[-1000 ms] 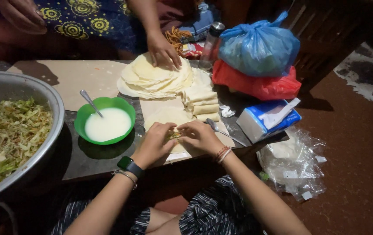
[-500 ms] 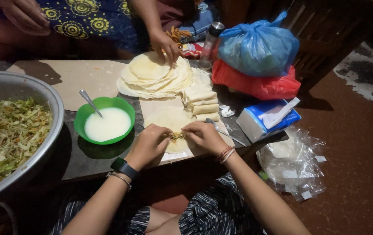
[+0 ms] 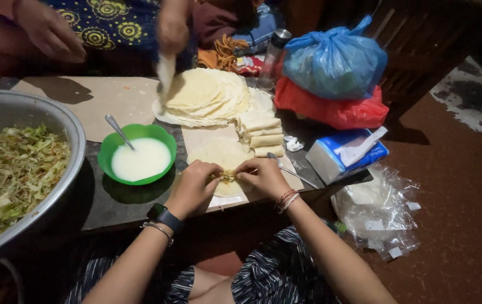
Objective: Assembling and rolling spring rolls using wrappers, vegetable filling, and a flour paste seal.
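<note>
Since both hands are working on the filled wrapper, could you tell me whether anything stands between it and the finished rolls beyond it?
Nothing visible does. The filled wrapper lies under both hands, and only bare board separates it from the finished rolls; the spoon lies off to the right.

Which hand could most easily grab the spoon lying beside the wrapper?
The right hand, probably: the spoon lies just beyond its knuckles, while the left hand sits on the wrapper's far side, nearer the green bowl.

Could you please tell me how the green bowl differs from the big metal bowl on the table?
The green bowl is small and plastic-looking; the metal bowl is far larger and grey. The green bowl holds a white liquid with a spoon standing in it; the metal bowl holds shredded vegetables, with no utensil visible in it. The green bowl shows whole; the metal bowl is cut off by the picture's left edge. Both are round and sit on the table.
</note>
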